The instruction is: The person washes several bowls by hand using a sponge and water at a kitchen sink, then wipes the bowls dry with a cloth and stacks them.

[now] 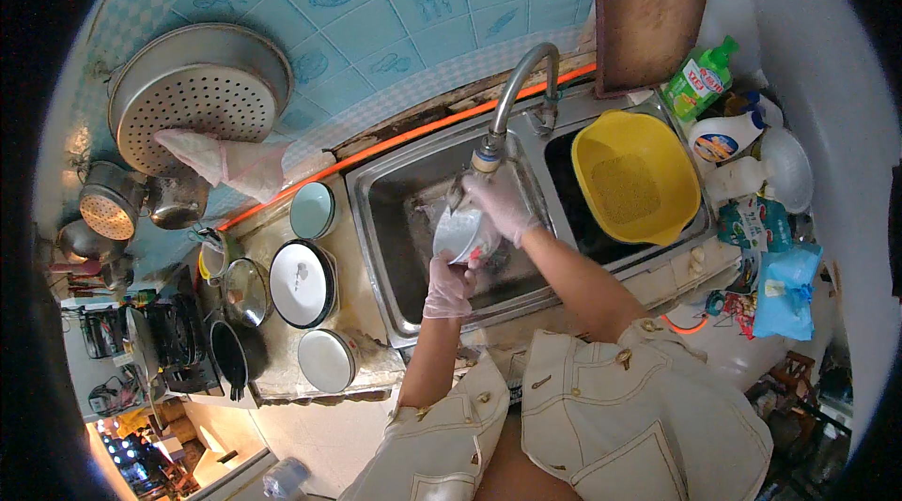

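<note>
Over the left basin of a stainless steel double sink [394, 290], my left hand [451, 283], in a thin clear glove, grips the near rim of a white bowl [456, 235] with a red pattern on its side. The bowl is tilted under the faucet [504, 106], where water seems to run. My right hand [497, 205], gloved too, is at the bowl's far right side, just below the faucet's nozzle; a greyish thing at its fingertips is too blurred to name, and whether the hand grips it is unclear.
A yellow plastic basin [680, 177] sits over the right sink. Stacked white bowls [299, 283], a pale green bowl [312, 211] and another white bowl [326, 360] stand on the left counter. A green detergent bottle [697, 85] and other bottles crowd the right. A brown board [652, 15] leans behind.
</note>
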Available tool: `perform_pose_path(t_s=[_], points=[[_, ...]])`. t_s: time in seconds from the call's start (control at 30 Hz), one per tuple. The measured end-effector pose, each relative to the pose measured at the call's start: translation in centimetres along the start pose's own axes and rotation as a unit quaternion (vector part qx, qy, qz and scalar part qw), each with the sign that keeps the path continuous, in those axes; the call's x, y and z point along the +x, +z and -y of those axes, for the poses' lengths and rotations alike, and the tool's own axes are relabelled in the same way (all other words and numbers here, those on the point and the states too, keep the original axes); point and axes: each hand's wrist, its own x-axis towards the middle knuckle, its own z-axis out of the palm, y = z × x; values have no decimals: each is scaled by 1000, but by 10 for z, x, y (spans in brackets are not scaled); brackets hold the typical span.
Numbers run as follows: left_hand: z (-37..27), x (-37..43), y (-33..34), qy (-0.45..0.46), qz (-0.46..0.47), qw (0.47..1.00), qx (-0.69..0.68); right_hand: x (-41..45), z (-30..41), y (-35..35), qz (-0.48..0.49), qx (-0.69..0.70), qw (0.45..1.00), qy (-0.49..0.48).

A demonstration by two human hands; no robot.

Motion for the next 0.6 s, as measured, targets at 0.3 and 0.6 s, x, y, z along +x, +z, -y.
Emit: perform_pose_path(t_s=[0.3,0.6], points=[[27,0,-1,-64,104,990,-73,-9,-63,-23,132,454,813,339],[-17,0,21,237,47,963,122,-12,-78,-22,-78,369,856,352]])
